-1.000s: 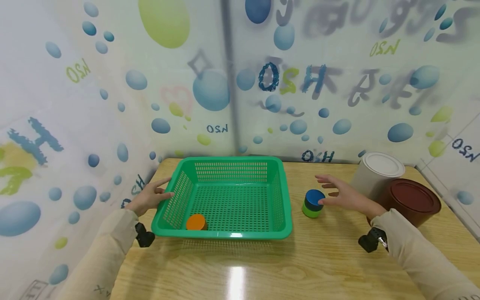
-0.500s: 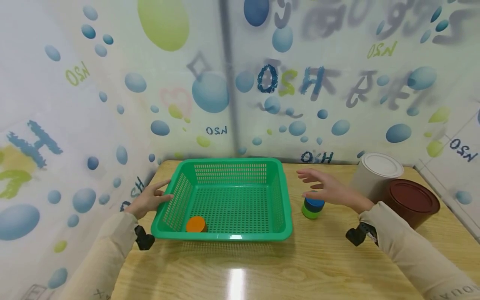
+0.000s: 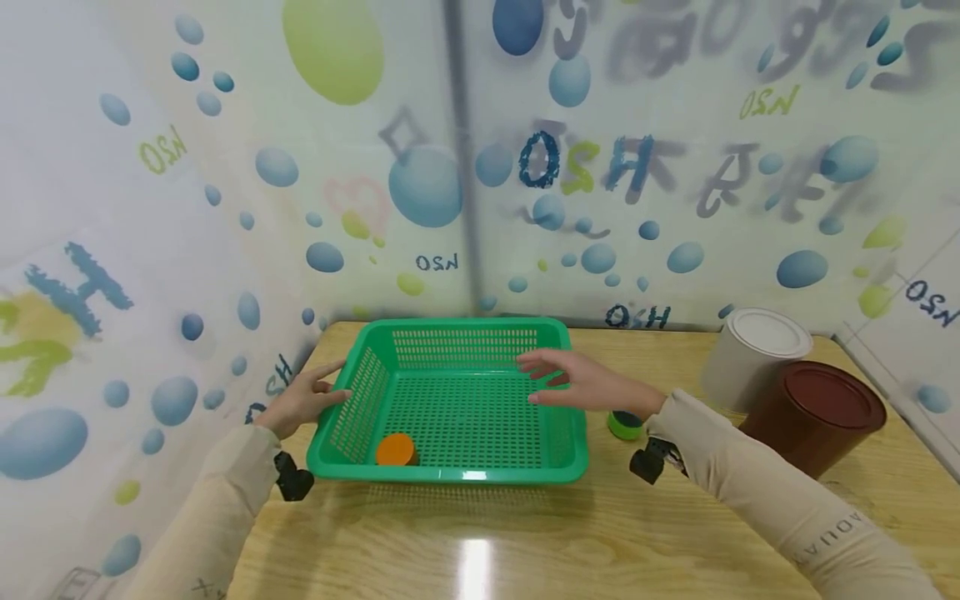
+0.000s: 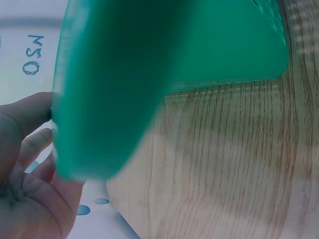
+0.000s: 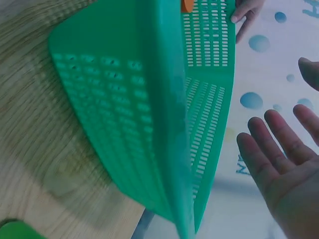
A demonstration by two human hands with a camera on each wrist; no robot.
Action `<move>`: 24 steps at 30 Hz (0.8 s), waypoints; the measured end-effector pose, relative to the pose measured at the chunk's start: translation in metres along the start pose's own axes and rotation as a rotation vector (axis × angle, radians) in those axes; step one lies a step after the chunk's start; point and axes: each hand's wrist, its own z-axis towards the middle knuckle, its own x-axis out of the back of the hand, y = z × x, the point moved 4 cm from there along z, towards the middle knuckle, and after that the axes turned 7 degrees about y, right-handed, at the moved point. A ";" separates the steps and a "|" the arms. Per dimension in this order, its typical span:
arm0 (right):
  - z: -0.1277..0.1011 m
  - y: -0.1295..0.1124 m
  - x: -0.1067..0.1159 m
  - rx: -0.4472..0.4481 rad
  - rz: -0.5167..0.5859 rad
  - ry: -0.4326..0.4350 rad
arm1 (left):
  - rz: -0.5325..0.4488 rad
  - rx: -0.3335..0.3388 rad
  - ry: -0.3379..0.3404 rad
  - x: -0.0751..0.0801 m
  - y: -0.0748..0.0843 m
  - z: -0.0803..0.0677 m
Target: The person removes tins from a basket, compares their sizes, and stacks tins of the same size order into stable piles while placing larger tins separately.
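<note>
A green plastic basket with slotted walls stands on the wooden table. My left hand holds its left rim, with the thumb reaching over the edge; the rim hides part of the fingers in the left wrist view. Over the basket's right side hovers my right hand, fingers spread and palm bare in the right wrist view. Inside the basket, at the near left corner, sits a round orange object. A short blue-and-green cylinder stands right of the basket, mostly covered by my right wrist.
At the table's right back stand a white lidded can and a dark red-brown lidded can, close together. A patterned wall rises directly behind the table, and another closes off the left side.
My right hand has moved left, from beside the blue-and-green cylinder to over the basket's right side, holding nothing. The left hand and the basket have stayed in place.
</note>
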 end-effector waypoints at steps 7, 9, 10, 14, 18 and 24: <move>0.034 -0.008 -0.017 0.041 -0.016 -0.049 | 0.014 0.008 0.015 0.000 0.000 -0.001; 0.043 -0.010 -0.021 0.034 -0.010 -0.054 | 0.015 0.004 0.017 0.000 0.000 0.000; 0.048 -0.011 -0.023 0.025 0.001 -0.057 | 0.012 0.006 0.017 0.000 0.000 0.000; 0.065 -0.012 -0.034 0.007 0.031 -0.070 | 0.005 0.003 0.013 -0.001 -0.001 0.000; 0.082 -0.015 -0.046 0.022 0.057 -0.079 | 0.009 0.004 0.016 -0.002 -0.001 0.001; 0.106 -0.015 -0.066 0.045 0.123 -0.099 | 0.008 0.013 0.025 0.001 -0.003 0.001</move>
